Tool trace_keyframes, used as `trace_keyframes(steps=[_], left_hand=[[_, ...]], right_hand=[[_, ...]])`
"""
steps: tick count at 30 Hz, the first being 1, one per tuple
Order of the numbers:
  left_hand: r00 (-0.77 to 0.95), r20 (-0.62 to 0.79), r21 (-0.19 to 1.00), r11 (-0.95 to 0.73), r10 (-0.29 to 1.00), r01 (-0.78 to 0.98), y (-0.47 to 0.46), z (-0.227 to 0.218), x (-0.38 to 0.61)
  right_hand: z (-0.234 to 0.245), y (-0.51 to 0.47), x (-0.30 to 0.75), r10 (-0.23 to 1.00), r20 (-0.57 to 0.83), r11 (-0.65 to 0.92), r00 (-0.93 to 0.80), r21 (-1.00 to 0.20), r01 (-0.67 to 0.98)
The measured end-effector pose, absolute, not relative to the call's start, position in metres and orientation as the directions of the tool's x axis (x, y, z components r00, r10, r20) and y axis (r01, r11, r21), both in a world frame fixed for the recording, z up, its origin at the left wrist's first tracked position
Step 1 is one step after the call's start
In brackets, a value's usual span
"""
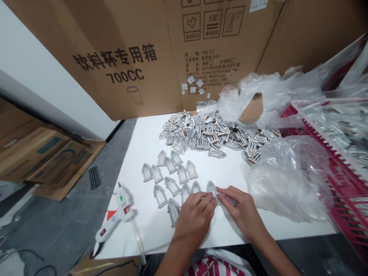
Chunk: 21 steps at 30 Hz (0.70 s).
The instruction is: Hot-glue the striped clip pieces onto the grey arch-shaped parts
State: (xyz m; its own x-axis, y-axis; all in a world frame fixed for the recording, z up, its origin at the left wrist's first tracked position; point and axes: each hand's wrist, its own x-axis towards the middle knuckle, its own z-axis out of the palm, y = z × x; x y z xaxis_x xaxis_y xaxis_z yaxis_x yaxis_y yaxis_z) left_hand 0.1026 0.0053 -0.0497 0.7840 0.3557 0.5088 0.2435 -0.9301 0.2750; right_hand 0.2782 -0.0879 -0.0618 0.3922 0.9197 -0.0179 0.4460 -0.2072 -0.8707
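Near the table's front edge, a small grey arch-shaped piece [211, 186] with a pointed top lies between my two hands. My left hand [197, 214] has its fingers closed on the left and lower side of it, covering part of it. My right hand [243, 209] pinches its right edge between thumb and fingertips. Several similar arch pieces [172, 184] with pale panels lie spread out left of my hands. Behind them is a heap of grey and brown-patterned pieces [198, 132]. A white glue gun [123, 205] with a clear glue stick rests at the left.
A clear plastic bag [287, 180] with pale contents lies right of my right hand. Beside it stands a pink basket [319, 143] of bagged pieces. Crumpled plastic wrap [241, 96] and a large cardboard box [155, 88] border the white table [132, 161] at the back.
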Motion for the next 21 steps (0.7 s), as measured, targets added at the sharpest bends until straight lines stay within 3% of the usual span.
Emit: trace_keyframes(steps=[21], left_hand=[[0.89, 0.275, 0.053, -0.93, 0.363, 0.363, -0.0048, -0.0501, 0.1051]], right_hand=[[-0.062, -0.0874, 0.2789, 0.933, 0.02, -0.171, 0.36, -0.855, 0.489]])
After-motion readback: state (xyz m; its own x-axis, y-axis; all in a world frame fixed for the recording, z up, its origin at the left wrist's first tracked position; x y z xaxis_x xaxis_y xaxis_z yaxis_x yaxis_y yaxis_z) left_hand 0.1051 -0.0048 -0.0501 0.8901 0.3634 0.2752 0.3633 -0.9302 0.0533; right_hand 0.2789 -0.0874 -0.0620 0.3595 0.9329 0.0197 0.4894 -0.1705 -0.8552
